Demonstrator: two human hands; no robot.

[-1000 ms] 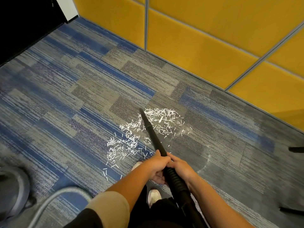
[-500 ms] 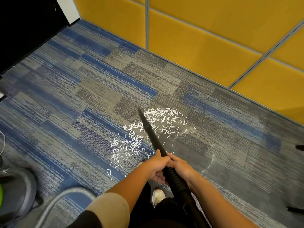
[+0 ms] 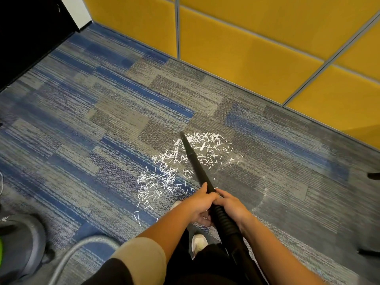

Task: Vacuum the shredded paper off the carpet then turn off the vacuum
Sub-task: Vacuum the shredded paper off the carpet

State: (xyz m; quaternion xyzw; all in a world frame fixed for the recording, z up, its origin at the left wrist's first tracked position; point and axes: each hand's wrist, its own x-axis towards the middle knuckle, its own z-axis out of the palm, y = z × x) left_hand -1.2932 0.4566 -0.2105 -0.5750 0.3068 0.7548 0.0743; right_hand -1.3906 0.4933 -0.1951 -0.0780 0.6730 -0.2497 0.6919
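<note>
Vacuum body (image 3: pixel 22 249): grey, sitting near left, with a grey hose (image 3: pixel 82 246) curving along the near edge.
Shoe (image 3: pixel 199 242): white toe poking out right under the hands.
Left hand (image 3: pixel 200 204): fingers curled tight round the black wand (image 3: pixel 195 161).
Right hand (image 3: pixel 233 205): gripping the same wand, touching the left one.
Wand tip: down at the far edge of the mess.
Shredded paper (image 3: pixel 162 179): scattered on the carpet (image 3: pixel 102 120) just beyond both hands, mostly left of the wand, with another clump right of the tip.
Wall (image 3: pixel 236 48): yellow panels, far side.
</note>
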